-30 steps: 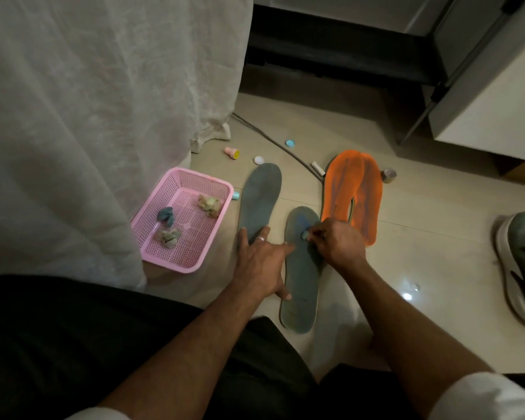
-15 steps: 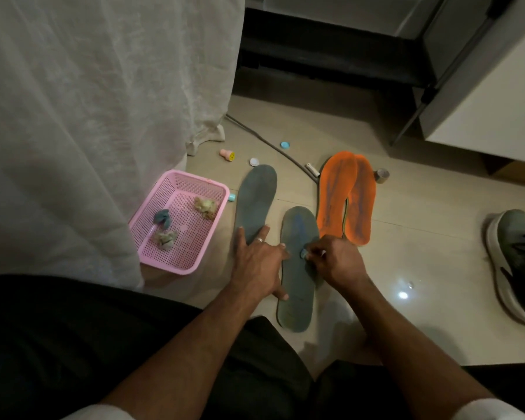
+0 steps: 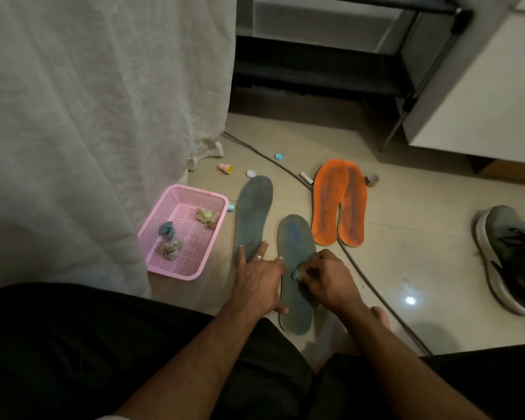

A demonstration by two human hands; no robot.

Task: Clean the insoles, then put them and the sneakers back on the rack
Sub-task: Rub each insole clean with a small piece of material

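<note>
— Where are the hands?
— Left hand (image 3: 259,275), fingers spread, presses flat across two dusty grey foam insoles (image 3: 296,268) on the beige tiled floor (image 3: 406,253); right hand (image 3: 328,275) pinches a small pale-blue wad (image 3: 294,273) against the nearer one.
— And beyond?
— Orange insoles (image 3: 340,204) (overlapping) far right; pink mesh plastic basket (image 3: 191,268) left.

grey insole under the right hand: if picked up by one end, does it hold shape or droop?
The near grey insole looks thin and lies flat on the floor, so it would probably droop. Likely light: the left hand rests on its edge while the right hand rubs it, suggesting it slides if not pinned.
</note>
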